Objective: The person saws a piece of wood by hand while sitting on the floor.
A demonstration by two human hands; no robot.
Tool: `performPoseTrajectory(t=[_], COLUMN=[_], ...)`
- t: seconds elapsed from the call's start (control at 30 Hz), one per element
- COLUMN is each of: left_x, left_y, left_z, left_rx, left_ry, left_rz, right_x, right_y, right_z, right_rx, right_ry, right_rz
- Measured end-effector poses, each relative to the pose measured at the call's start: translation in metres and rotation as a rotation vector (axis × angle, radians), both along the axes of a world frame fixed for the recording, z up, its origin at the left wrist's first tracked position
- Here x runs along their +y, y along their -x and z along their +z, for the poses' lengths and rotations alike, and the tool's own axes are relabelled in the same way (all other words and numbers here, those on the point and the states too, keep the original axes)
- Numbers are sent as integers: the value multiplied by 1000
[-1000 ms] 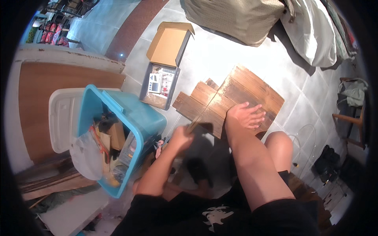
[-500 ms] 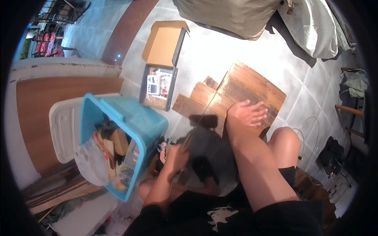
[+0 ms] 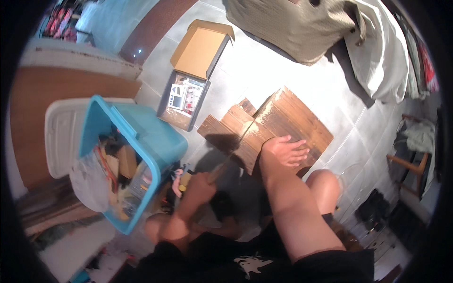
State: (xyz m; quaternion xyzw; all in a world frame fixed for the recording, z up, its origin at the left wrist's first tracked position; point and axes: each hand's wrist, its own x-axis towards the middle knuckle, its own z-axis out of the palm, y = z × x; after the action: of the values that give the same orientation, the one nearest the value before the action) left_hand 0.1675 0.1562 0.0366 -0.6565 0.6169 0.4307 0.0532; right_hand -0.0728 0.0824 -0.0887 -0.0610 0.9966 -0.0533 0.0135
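My left hand (image 3: pixel 200 187) is closed around the wooden handle (image 3: pixel 221 172) of a tool. The tool's far end blurs into dark shadow, so its kind cannot be made out. My right hand (image 3: pixel 286 153) lies palm down, fingers spread, on a brown wooden panel (image 3: pixel 297 118) of joined planks on the floor. Shorter planks (image 3: pixel 238 123) reach out stepwise from the panel's left side. Pale, rough marks run along the join between them. The handle is near the lower end of these planks; contact cannot be told.
Left of me, a blue plastic bin (image 3: pixel 155 162) lies tipped, filled with tools and bags, beside its white lid (image 3: pixel 59 137). An open cardboard box (image 3: pixel 197 49) with printed papers stands beyond. Grey-beige covers (image 3: pixel 292 33) hang at the far side. A wooden chair (image 3: pixel 408 162) is at right.
The whole view has shifted a little. The handle in my left hand has swung to a lower, more sideways slant. My right hand remains flat on the panel.
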Motion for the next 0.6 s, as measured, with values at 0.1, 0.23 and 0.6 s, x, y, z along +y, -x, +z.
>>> performPoseTrajectory(t=[0.1, 0.23, 0.6], left_x=[-50, -72, -64], left_y=[41, 62, 47], left_z=[-20, -35, -8], left_rx=[28, 28, -27], left_ry=[-91, -112, -270], left_rz=[13, 91, 117], right_x=[8, -1, 23], right_y=[3, -5, -4], right_z=[-9, -11, -39], right_rx=[59, 127, 242], right_ry=[-1, -5, -86], right_rz=[130, 294, 584])
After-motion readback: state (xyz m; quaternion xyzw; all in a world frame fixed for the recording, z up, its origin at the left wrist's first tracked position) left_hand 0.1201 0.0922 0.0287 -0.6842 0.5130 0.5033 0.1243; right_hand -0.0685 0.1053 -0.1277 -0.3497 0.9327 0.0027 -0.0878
